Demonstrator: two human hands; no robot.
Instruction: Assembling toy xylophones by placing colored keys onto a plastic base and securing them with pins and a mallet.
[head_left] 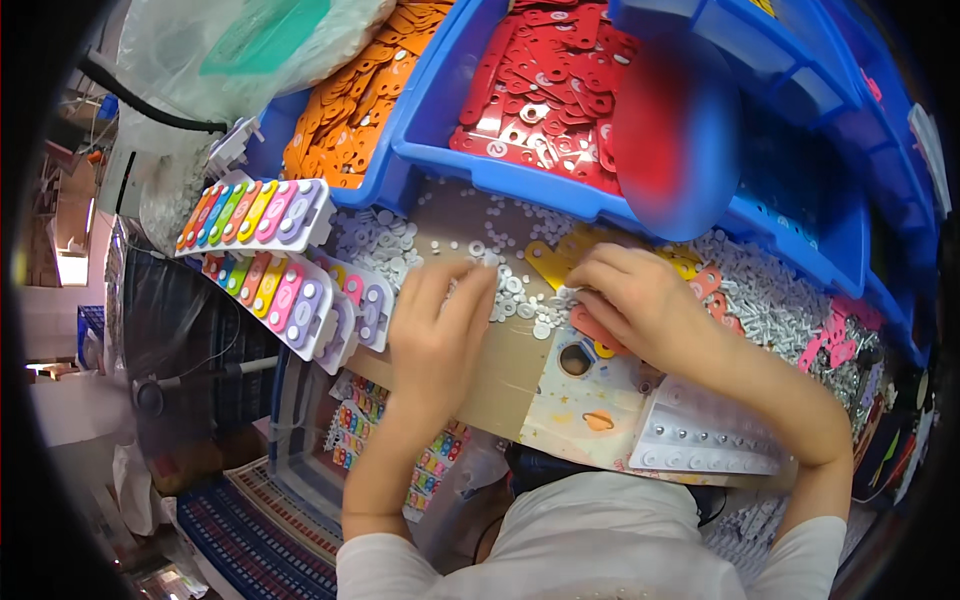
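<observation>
My left hand (435, 335) lies palm down on a brown cardboard sheet (505, 370), its fingertips resting in a scatter of small white washers (520, 290). Just to the right, my right hand (640, 300) is curled over coloured flat plastic bars, with a yellow bar (548, 262) showing beside its fingers and a red-orange bar (590, 325) under them. I cannot tell whether its fingers pinch a piece. A white toy base with a round hole (590, 400) lies below the right hand.
Finished toy xylophones with rainbow bars (255, 212) are stacked at the left. Blue bins behind hold red bars (545, 85) and orange bars (355, 110). A pile of small metal screws (770, 295) lies to the right, and a white studded plate (705, 440) sits near my right forearm.
</observation>
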